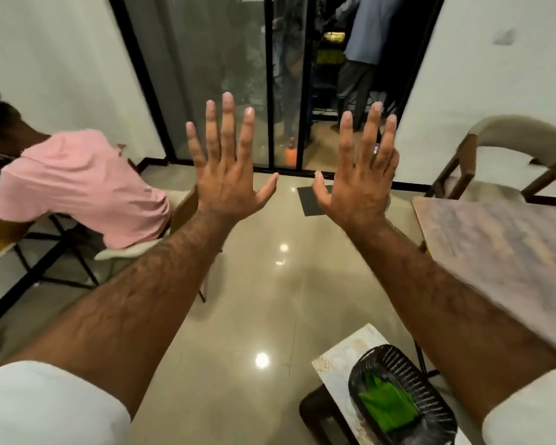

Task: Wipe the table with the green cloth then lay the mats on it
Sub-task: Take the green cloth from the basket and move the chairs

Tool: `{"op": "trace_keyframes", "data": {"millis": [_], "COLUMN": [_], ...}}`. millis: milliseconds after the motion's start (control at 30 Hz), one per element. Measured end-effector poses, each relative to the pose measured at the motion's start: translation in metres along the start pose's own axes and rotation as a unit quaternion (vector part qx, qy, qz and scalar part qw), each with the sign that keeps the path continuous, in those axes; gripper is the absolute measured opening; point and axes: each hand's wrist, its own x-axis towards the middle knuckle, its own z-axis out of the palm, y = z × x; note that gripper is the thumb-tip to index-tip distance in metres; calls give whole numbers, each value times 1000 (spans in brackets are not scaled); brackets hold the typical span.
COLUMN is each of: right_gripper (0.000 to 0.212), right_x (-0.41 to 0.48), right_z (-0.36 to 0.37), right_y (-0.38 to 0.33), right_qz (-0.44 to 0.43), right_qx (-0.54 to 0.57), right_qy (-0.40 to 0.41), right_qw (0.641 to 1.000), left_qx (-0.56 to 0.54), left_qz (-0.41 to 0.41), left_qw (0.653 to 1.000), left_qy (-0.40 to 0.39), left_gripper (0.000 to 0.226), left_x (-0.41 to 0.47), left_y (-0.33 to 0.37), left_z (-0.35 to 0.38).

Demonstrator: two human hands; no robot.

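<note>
The green cloth (387, 407) lies folded inside a black woven basket (410, 364), low at my right. The basket sits on a small patterned stand (336, 358), partly hidden under my right forearm. Beyond it, along my right side, is the marbled surface (495, 252), with a pale curved-back chair (511, 139) at its far end. My left grip (225, 184) and right grip (357, 194) are both raised over the glossy floor (270, 300), backs toward me, fingers straight and spread wide, thumbs pointing at each other without touching, holding nothing. Well off to my left a person in a pink shirt (77, 184) sits bent forward, and ahead stands a glass door (206, 75).
</note>
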Motion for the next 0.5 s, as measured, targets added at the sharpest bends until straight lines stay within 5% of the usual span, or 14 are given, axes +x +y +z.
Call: {"op": "trace_keyframes", "data": {"millis": [200,500], "right_gripper": [107,112], "right_x": [63,167], "right_z": [67,203], "right_y": [0,66], "right_qz": [39,131], "right_qx": [-43,-103], "right_qy": [21,-6], "right_qw": [998,986], "left_qx": [-55,-121], "left_qz": [50,137], "left_qw": [997,983], "left_qy": [12,-4], "left_gripper": [119,118], "left_x": [79,221], "left_y": [-14,55], "left_z": [96,265]}}
